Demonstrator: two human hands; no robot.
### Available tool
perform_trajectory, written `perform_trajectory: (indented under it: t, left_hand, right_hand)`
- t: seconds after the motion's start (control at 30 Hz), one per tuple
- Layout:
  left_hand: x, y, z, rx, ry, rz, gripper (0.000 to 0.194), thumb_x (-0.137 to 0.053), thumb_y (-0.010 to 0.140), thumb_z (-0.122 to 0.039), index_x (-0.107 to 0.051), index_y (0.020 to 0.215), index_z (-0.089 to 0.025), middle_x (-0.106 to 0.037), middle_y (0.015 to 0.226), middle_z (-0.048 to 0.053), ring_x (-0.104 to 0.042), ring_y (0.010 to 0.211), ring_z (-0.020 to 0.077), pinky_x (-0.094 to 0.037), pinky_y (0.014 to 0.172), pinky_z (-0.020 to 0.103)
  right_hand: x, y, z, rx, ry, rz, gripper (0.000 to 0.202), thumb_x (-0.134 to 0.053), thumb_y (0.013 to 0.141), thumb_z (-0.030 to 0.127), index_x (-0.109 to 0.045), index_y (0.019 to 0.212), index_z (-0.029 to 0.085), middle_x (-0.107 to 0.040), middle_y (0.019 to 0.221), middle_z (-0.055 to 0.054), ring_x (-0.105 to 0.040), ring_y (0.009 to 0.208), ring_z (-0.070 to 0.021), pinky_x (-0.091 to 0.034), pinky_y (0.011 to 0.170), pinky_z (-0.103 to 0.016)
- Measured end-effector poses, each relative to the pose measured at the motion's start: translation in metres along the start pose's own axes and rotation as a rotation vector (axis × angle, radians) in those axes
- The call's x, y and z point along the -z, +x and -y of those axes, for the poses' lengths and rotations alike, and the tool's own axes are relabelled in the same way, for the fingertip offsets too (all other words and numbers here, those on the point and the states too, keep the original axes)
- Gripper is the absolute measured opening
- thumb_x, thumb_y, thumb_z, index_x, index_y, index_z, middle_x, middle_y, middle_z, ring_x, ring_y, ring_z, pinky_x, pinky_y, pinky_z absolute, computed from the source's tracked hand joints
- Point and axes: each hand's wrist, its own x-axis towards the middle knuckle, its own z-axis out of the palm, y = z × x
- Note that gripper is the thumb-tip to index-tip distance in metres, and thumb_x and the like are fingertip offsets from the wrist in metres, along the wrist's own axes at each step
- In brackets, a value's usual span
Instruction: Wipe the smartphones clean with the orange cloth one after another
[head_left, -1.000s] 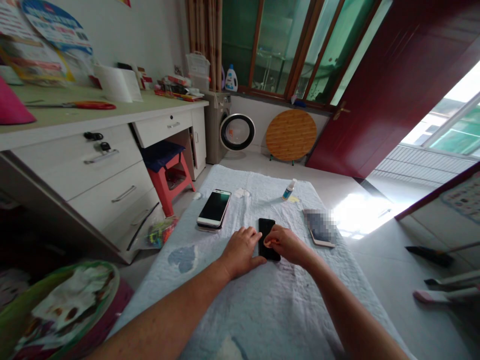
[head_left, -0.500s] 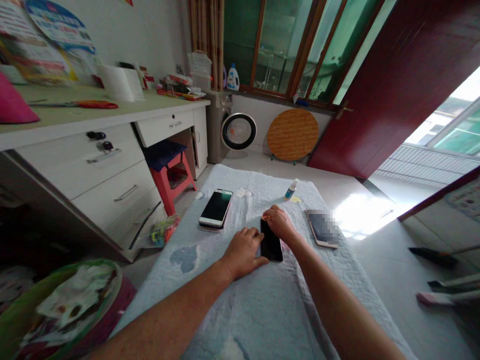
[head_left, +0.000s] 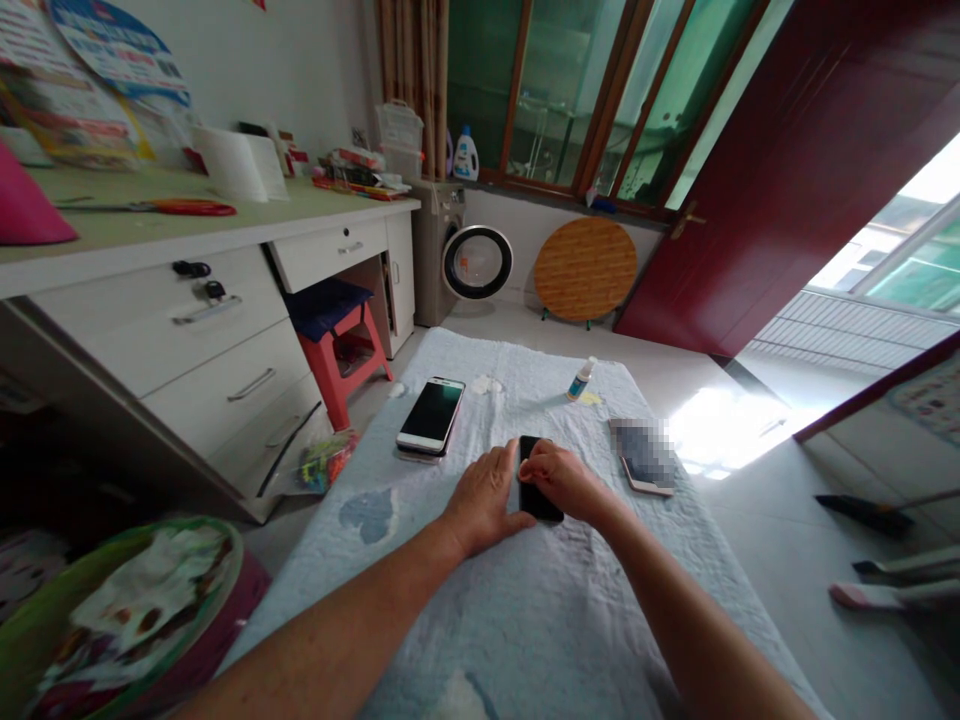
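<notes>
Right hand (head_left: 564,482) was curled in with its fingertips pinched together, no real gap, on what looked like a small orange pad (head_left: 524,473); couldn't make out the pad's full shape. Black phone (head_left: 537,503) lay flat right below that pinch, on the light-blue cloth (head_left: 525,620). Left hand (head_left: 480,500) was spread flat just left of the phone, thumb out toward the near end; it had no wrap on anything, and I couldn't confirm firm contact with the edge. My read on handling: phone light, rigid, slick on the glass, crackable if dropped or leaned on; best hold was the long side edges, fingers off the screen. Pad I judged soft, near weightless, fine in a fingertip pinch. Labels: spray bottle (head_left: 581,380), beyond my right hand, had a blue label, text too small. White phone (head_left: 431,415), left of my grip and past it, showed no readable brand. Phone with the pixelated patch (head_left: 643,476), right of my grip: same. Wall poster (head_left: 124,45), far off to my left, had print, too blurred to read.
</notes>
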Motion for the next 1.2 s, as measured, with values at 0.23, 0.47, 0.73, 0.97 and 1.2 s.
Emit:
perform_trajectory:
  t: [0.23,0.47,0.73,0.97,1.2]
  left_hand:
    - [0.003,0.000,0.000,-0.027,0.073,0.019,0.078,-0.073,0.068,-0.048,-0.040,0.134,-0.021,-0.049,0.129,0.012,-0.050,0.117,0.0301,-0.042,0.098,0.044]
    - [0.003,0.000,0.001,-0.077,0.137,0.053,0.063,-0.072,0.070,-0.050,-0.054,0.124,-0.023,-0.050,0.129,0.008,-0.050,0.113,0.0290,-0.042,0.096,0.042]
    - [0.010,0.001,-0.005,-0.076,0.130,0.073,0.063,-0.070,0.072,-0.051,-0.054,0.125,-0.022,-0.054,0.129,0.008,-0.049,0.113,0.0296,-0.041,0.097,0.042]
    - [0.014,0.000,-0.009,-0.104,0.122,0.085,0.056,-0.069,0.074,-0.050,-0.058,0.121,-0.021,-0.055,0.128,0.008,-0.050,0.111,0.0284,-0.041,0.096,0.042]
    - [0.013,-0.001,-0.011,-0.200,0.180,0.098,0.035,-0.067,0.079,-0.042,-0.066,0.108,-0.022,-0.063,0.117,0.006,-0.056,0.098,0.0260,-0.044,0.089,0.041]
  right_hand:
    - [0.006,-0.022,0.012,0.082,0.093,0.156,0.021,-0.057,0.081,0.010,-0.074,0.086,0.021,-0.056,0.087,-0.002,-0.055,0.075,-0.0095,-0.041,0.070,-0.020]
    - [0.004,-0.012,-0.007,-0.018,0.055,0.058,0.023,-0.057,0.078,0.006,-0.074,0.085,0.019,-0.059,0.085,-0.002,-0.055,0.072,-0.0094,-0.039,0.068,-0.020]
    - [-0.004,0.023,-0.030,-0.094,-0.076,-0.130,0.019,-0.055,0.082,0.011,-0.073,0.085,0.018,-0.060,0.085,-0.004,-0.057,0.078,-0.0118,-0.040,0.074,-0.022]
    - [-0.006,0.036,-0.028,-0.126,-0.101,-0.156,0.021,-0.053,0.081,0.010,-0.073,0.085,0.017,-0.060,0.087,-0.004,-0.057,0.078,-0.0112,-0.040,0.076,-0.021]
    - [0.003,0.024,-0.021,-0.005,-0.052,0.044,0.024,-0.056,0.076,0.007,-0.074,0.086,0.019,-0.060,0.087,-0.003,-0.057,0.077,-0.0115,-0.041,0.073,-0.021]
